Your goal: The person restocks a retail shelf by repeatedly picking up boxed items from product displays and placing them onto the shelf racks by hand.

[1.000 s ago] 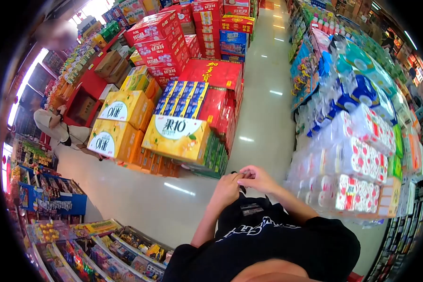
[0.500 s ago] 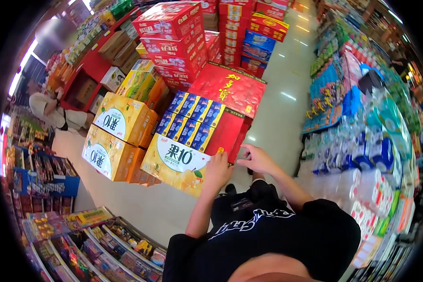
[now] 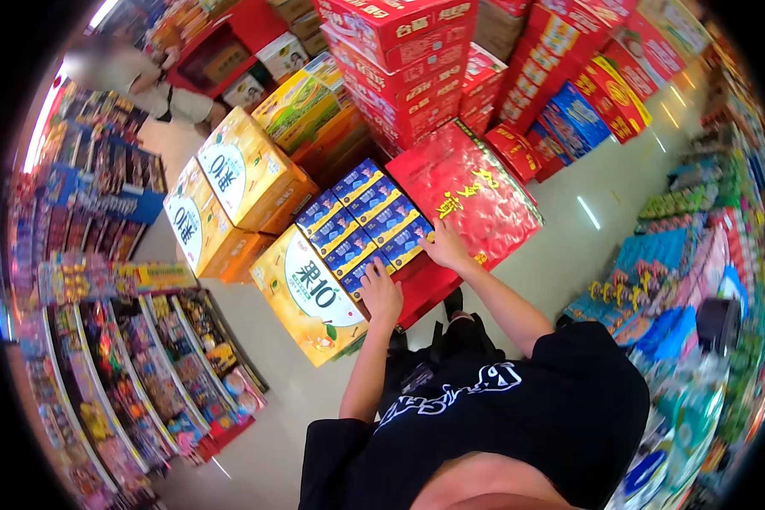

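The left hand, fingers loosely spread, is at the blue boxes' near corner; the right hand, also spread, is at their right edge. The boxes lie in rows, apparently none lifted, beside the red package.

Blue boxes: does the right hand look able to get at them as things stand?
Likely yes. The right hand is right at the edge of the blue boxes, whose tops look uncovered beside it; the left hand is at another corner.
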{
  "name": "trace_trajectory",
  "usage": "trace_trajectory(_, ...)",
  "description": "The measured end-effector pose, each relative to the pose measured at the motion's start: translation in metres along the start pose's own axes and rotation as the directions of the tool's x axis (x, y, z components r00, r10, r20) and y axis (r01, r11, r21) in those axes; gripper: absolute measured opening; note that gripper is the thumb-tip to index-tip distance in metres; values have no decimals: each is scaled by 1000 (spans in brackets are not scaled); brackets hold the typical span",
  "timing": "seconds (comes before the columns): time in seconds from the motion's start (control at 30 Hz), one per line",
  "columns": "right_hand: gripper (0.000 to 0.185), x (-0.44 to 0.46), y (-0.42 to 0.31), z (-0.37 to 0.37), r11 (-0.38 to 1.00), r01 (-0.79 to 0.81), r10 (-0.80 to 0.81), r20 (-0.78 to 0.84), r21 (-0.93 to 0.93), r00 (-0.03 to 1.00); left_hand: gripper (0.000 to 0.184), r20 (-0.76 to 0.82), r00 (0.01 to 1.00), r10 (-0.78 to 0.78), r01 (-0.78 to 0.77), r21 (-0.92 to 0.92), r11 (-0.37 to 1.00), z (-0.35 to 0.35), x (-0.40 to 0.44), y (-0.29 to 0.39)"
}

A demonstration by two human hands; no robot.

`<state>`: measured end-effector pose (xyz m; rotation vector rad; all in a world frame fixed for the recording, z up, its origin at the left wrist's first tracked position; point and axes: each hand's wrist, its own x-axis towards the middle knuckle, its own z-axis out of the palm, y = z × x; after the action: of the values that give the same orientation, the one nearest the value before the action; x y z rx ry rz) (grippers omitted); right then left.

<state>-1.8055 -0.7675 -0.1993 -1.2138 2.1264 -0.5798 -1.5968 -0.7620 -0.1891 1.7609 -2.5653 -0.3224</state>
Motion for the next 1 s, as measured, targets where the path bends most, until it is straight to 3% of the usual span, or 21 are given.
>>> trace_trajectory(0.03, 62, 10, 8, 7, 997, 60, -57, -74, 41, 996, 86, 17, 999, -48, 47, 73, 996, 0, 1, 7)
trace_trajectory(0.13, 56, 20, 35, 17, 983, 181, -181, -2, -11, 983, 88, -92, 992, -88, 102, 161, 982, 18, -2, 16)
trace_trajectory(0.17, 49, 19, 43, 21, 967, 256, -255, -71, 11, 964, 90, -108, 987, -121, 140, 187, 972, 26, -3, 19)
trace_trajectory(0.27, 49, 2, 47, 14, 963, 88, -87, -16, 253, 996, 87, -63, 980, -189, 196, 129, 972, 25, -8, 32)
trace_trajectory(0.37, 48, -19, 50, 10, 865, 26, -6, -40, 501, 999, 83, -81, 990, -113, 113, 0, 994, 20, -22, 37)
trace_trajectory(0.43, 50, -33, 45, 1, 859, 110, -29, -167, 500, 986, 84, -161, 984, -72, 52, -125, 991, 15, -35, 36)
trace_trajectory(0.5, 47, -29, 63, 14, 798, 165, -65, -190, 580, 980, 81, -120, 987, -104, 62, -313, 948, -4, -49, 36)
trace_trajectory(0.53, 47, -36, 54, 5, 801, 191, -99, -188, 567, 977, 86, -174, 982, -80, 0, -417, 909, -4, -59, 29)
trace_trajectory(0.6, 45, -71, 0, -19, 751, 55, -58, -18, 657, 998, 97, -165, 981, -107, -36, -683, 729, -4, -85, 11)
trace_trajectory(0.67, 37, -101, -41, -13, 701, 120, -202, 35, 703, 979, 94, -354, 914, -200, -148, -748, 646, -33, -125, -2)
trace_trajectory(0.73, 36, -136, -87, 3, 651, 180, -351, 83, 737, 933, 92, -211, 901, -378, -30, -902, 431, -53, -172, -31)
trace_trajectory(0.87, 30, -225, -172, 81, 583, 87, -508, 279, 807, 815, 67, -245, 713, -657, -120, -966, 230, -59, -285, -107)
trace_trajectory(0.9, 30, -255, -191, 106, 583, 86, -542, 308, 808, 782, 55, -285, 617, -733, -109, -954, 279, -66, -315, -123)
trace_trajectory(1.0, 26, -337, -239, 184, 587, 148, -697, 403, 796, 593, 53, -339, 254, -906, -116, -940, 320, -88, -396, -167)
